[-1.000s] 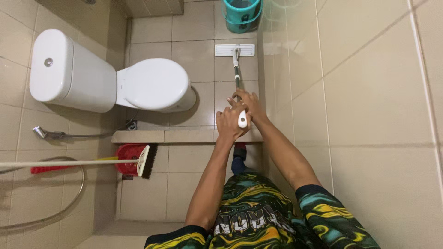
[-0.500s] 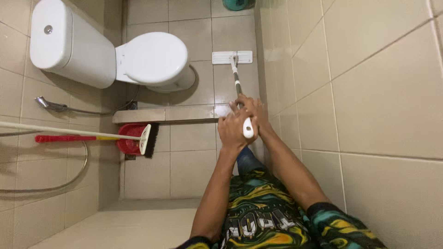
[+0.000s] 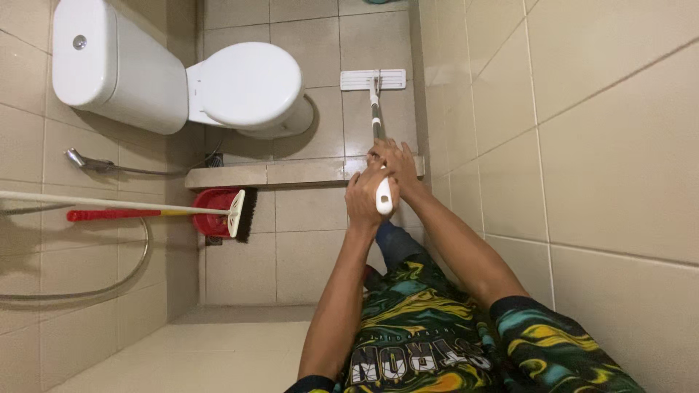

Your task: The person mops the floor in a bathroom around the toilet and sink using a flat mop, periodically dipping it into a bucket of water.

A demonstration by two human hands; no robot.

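Both hands clamped on the mop handle (image 3: 374, 116): left hand (image 3: 366, 198) wrapped round the white end grip, right hand (image 3: 394, 160) closed on the shaft just beyond it. Flat white mop head (image 3: 372, 79) lying square on the floor tiles (image 3: 306, 44), just right of the toilet bowl (image 3: 247, 84) and hard against the tiled side wall (image 3: 582, 145).

Likely troubles from here, as a judgement only:

- Narrow lane between toilet bowl and side wall. Any sideways swing, and the mop head knocks the bowl base or scrapes the wall.
- Raised tiled curb (image 3: 291, 173) running across the floor on the near side of the toilet bowl, right under the hands. Too short a pull back, and the mop head catches on its far edge; the shaft then jerks in the grip.
- Hands stacked close together at the very end of the handle. Little leverage that way, so a twisting or flipping head seems possible on a hard push.
- Tiles possibly wet, though not clear enough to tell. Slipping at the curb a risk if so.
- Broom (image 3: 240, 214) and red dustpan (image 3: 211, 218) leaning near the curb, left of the hands and well short of the toilet bowl; hose (image 3: 109, 291) looped along the left wall. A wide elbow could topple them.
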